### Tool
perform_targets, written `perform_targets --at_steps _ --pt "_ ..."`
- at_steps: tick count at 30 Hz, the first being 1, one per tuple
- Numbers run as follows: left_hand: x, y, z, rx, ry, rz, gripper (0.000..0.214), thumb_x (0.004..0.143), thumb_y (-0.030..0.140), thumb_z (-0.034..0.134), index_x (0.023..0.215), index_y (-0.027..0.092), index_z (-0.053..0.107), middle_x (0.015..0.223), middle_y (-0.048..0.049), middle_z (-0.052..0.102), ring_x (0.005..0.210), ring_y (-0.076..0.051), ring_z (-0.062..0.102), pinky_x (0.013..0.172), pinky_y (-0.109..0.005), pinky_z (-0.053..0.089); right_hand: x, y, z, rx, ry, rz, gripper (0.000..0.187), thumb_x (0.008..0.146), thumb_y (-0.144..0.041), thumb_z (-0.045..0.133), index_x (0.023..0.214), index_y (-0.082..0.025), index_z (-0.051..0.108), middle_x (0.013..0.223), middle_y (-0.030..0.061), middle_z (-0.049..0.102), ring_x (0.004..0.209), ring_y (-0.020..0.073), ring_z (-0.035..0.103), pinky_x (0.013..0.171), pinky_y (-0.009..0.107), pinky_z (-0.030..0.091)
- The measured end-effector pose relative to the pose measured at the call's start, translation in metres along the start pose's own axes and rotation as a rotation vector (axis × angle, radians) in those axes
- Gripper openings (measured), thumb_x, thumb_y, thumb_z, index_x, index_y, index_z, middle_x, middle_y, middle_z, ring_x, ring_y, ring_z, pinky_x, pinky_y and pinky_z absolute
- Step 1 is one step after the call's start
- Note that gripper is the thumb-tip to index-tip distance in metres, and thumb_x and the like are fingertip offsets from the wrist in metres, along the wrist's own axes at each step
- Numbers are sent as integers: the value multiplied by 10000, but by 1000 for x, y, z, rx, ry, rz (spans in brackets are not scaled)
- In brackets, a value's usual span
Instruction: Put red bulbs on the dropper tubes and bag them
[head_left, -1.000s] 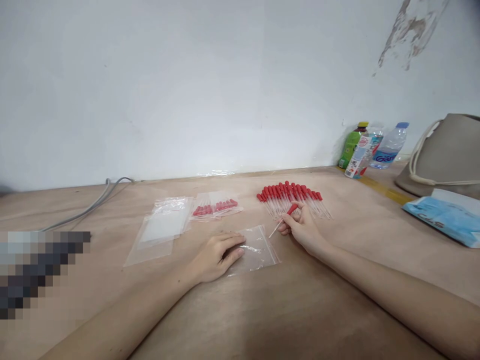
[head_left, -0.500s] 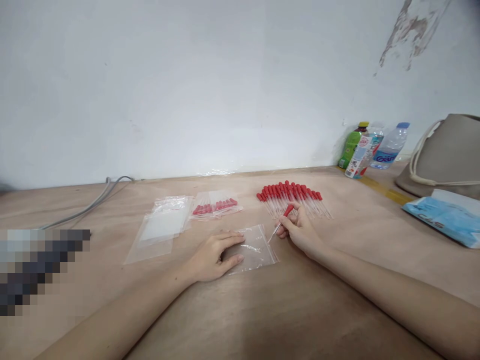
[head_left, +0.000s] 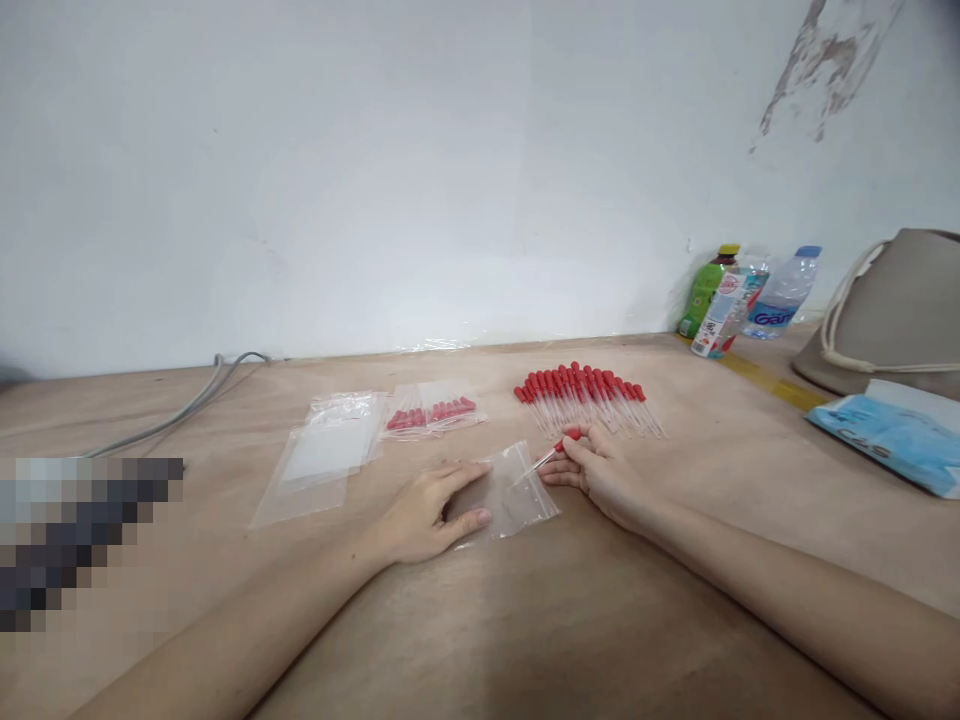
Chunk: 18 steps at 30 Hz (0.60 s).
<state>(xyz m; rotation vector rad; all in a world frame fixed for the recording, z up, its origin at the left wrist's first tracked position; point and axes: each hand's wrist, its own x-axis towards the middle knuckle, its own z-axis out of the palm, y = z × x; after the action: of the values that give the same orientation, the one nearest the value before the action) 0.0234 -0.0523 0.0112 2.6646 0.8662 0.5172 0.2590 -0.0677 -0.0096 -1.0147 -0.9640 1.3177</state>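
Note:
My left hand lies on the left part of a small clear zip bag on the wooden table, thumb and fingers pinching its edge. My right hand pinches one red-capped dropper, whose glass tip points left into the bag's lifted right edge. A row of several red-capped droppers lies just beyond my right hand.
Two filled bags of droppers and a stack of empty clear bags lie to the left. Bottles, a beige bag and a blue pack stand at the right. A grey cable runs at the back left.
My right hand has carried the dropper down and left from the row, turning its tip to the bag's opening. The bag's right edge has lifted. My left hand has stayed put.

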Motion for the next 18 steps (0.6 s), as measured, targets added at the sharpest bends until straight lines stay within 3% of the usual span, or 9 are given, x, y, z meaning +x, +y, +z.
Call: perform_targets --at_steps 7,10,13,18 --pt "-1 0 -1 18 -16 -6 572 770 454 502 1274 229 356 1261 -67 455 1141 -216 426 949 -380 354 1 -9 -13 -336 -321 -56 258 642 -317 645 770 -183 465 666 -33 556 565 77 518 547 214 416" --pt "0 0 -1 13 -21 -2 585 764 464 506 1276 226 352 1255 -74 457 1133 -221 433 942 -382 359 4 -9 -15 -319 -449 -94 262 629 -296 661 772 -184 473 793 -13 570 664 78 537 596 209 420" --pt "2 0 0 1 -20 0 589 761 465 512 1274 223 355 1256 -72 456 1127 -223 438 940 -376 362 6 -9 -12 -290 -575 -45 249 667 -299 636 801 -192 456 828 -13 573 635 67 522 559 200 420" --pt "2 -1 -1 -15 -32 3 572 770 452 509 1271 219 363 1265 -71 448 1149 -224 415 959 -382 344 13 -8 -9 -368 -539 -17 250 671 -340 638 785 -163 502 732 -8 596 614 70 520 572 204 417"
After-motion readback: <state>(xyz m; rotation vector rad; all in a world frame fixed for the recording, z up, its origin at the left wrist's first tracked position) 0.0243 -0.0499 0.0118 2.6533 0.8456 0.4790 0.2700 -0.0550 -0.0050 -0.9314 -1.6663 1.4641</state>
